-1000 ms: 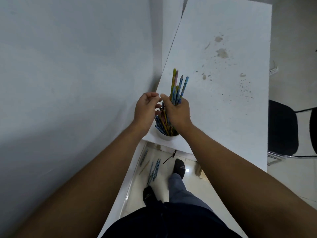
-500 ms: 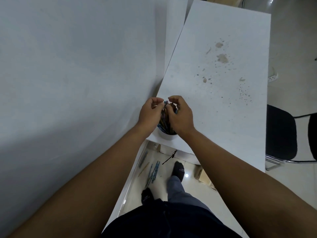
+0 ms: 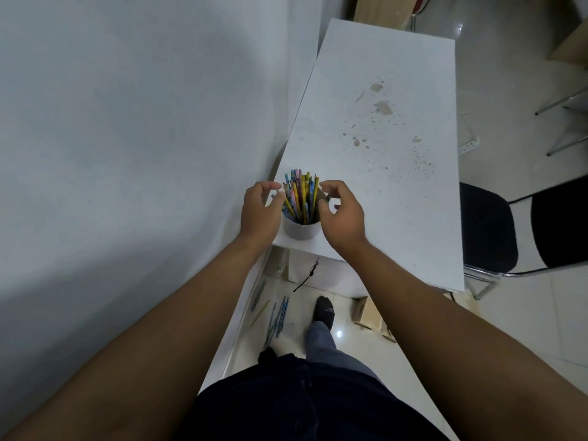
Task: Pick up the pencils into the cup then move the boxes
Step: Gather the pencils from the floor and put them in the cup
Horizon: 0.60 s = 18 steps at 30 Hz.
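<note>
A white cup (image 3: 300, 233) stands on the near left corner of the white table (image 3: 397, 192). Several coloured pencils (image 3: 300, 195) stand upright in it, tips above the rim. My left hand (image 3: 259, 211) is close beside the cup's left side, fingers loosely curled and holding nothing. My right hand (image 3: 342, 214) hovers just right of the cup, fingers also loosely curled, apart from the pencils. Several more pencils (image 3: 276, 316) lie on the floor below the table's near edge. A small cardboard box (image 3: 366, 310) sits on the floor under the table.
A white wall (image 3: 127, 154) runs along the table's left side. A black chair (image 3: 486, 230) stands right of the table. Brown stains (image 3: 383, 108) mark the tabletop. More cardboard (image 3: 381, 7) stands beyond the far end. My feet are on the tiled floor.
My right hand lowered a bunch of pencils into the cup with the left hand closing round them. Both hands have now let go and moved apart to either side.
</note>
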Motion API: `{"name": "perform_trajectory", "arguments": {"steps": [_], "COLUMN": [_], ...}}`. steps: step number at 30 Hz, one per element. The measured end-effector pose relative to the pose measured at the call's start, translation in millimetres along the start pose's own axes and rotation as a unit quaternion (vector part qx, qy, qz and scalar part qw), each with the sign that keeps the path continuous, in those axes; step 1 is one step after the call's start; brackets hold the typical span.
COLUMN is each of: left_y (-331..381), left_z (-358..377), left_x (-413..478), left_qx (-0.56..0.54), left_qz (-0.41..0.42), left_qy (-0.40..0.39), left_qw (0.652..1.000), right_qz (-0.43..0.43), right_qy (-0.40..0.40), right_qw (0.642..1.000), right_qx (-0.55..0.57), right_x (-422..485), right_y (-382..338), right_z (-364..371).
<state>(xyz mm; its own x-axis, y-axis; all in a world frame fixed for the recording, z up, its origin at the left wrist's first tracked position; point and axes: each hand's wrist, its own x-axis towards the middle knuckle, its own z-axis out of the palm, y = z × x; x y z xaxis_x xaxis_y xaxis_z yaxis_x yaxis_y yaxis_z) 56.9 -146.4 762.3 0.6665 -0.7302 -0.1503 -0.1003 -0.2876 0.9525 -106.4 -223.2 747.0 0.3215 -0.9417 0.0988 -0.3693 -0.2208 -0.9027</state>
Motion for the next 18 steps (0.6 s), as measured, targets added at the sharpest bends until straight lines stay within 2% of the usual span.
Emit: {"name": "perform_trajectory", "arguments": {"steps": [9, 18], "left_y": [-51, -70], "left_z": [-13, -18], "left_x": [-58, -112], "left_qx": [0.035, 0.082], "left_qz": [0.006, 0.010], "left_qy": [-0.052, -0.089], "left_qw": [0.998, 0.993], "right_qz": [0.073, 0.113], "right_qy": [0.025, 0.020], "right_qw": [0.997, 0.993], "right_qx": [0.000, -0.006], "right_x": [-99, -174], "right_y": [20, 37], "right_z": [-26, -57]}}
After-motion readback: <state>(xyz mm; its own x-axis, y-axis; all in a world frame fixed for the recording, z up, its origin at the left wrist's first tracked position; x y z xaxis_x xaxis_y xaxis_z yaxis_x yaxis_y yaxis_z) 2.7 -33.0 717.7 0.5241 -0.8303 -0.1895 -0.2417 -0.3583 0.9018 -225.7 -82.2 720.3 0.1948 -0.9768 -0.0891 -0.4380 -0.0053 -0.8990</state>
